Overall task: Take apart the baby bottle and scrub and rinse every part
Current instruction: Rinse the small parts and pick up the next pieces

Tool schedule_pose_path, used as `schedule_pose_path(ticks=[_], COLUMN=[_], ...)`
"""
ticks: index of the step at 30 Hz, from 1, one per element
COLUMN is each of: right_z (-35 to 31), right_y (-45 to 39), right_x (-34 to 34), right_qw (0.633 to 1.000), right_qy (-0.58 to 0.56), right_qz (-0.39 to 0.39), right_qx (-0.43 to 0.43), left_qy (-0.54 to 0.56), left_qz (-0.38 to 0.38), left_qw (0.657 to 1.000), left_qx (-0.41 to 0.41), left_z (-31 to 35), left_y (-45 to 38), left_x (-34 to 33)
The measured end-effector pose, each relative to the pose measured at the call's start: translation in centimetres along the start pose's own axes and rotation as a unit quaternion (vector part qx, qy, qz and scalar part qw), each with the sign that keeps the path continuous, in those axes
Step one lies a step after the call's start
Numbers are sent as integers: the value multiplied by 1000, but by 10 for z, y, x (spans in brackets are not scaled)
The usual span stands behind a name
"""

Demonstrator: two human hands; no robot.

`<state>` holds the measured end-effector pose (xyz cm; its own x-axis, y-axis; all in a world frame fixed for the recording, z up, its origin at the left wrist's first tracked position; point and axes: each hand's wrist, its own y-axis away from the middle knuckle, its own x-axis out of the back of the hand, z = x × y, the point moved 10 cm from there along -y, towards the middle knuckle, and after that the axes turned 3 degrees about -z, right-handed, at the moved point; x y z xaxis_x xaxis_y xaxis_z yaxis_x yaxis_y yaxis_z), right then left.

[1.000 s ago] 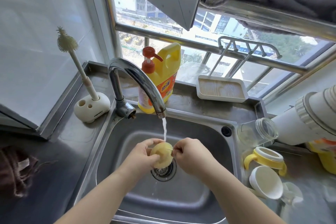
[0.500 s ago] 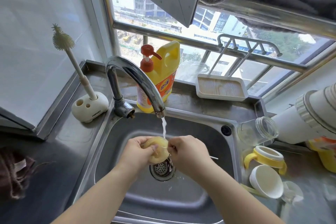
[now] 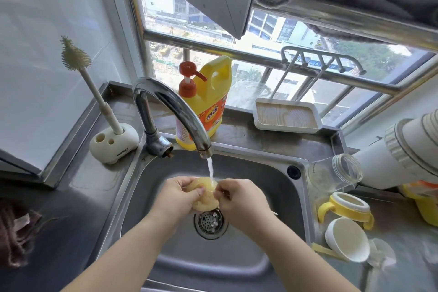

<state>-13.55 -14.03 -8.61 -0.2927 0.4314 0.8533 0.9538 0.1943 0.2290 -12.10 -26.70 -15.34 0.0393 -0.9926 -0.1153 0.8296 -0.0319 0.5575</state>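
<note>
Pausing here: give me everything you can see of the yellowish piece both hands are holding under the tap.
The nipple looks like soft, translucent pale-yellow silicone, rounded and dome-like, wet and glossy. It sits above the drain strainer in the sink, directly under the faucet stream, which lands on its top. The left hand wraps its left side, thumb across the front; the right hand pinches its right edge. Its tip and underside are hidden.

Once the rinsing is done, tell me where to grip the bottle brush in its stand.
Grip the bottle brush by its bare white shaft, just above the stand. Come from the right, the sink side: it leans left toward the tiled wall, and its bristle head is soft.
</note>
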Motion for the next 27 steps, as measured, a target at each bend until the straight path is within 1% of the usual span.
schedule_pose_path(ticks=[2,4,5,8,11,13,16,17,20,21,23,24,27], right_z=[17,21,18,18,30,23,18,22,18,12,5,9,25], right_y=[-4,-5,-5,-4,-7,-7,-4,-4,-3,-1,4,6,9], right_x=[2,3,0,-11,-7,-10,-16,-12,-1,-2,-9,-8,6], right_qw=[998,995,994,995,990,993,994,995,996,997,999,999,999], right_qy=[-49,-84,-90,-88,-114,-99,-72,-70,-70,-61,-40,-37,-32], right_qz=[2,21,20,-17,-4,-14,-62,-54,8,7,-22,-30,-21], right_qx=[-36,-54,-51,-50,-82,-70,-49,-54,-59,-44,-15,-14,-21], left_qy=[0,-6,-7,-4,-11,-20,-25,-24,-28,-32,-38,-34,-34], left_qz=[-1,-8,-8,1,-3,-2,1,-4,-11,-7,8,14,32], left_qw=[1000,1000,1000,1000,1000,1000,1000,1000,1000,999,999,999,999], left_qx=[5,7,7,9,11,8,11,13,10,7,1,2,7], left_z=[-1,0,1,3,3,4,3,2,1,3,7,7,4], left_y=[1,2,2,1,5,5,5,6,8,7,6,6,7], left_x=[1,-3,-4,1,-3,-5,-1,-3,-9,-8,-1,3,10])
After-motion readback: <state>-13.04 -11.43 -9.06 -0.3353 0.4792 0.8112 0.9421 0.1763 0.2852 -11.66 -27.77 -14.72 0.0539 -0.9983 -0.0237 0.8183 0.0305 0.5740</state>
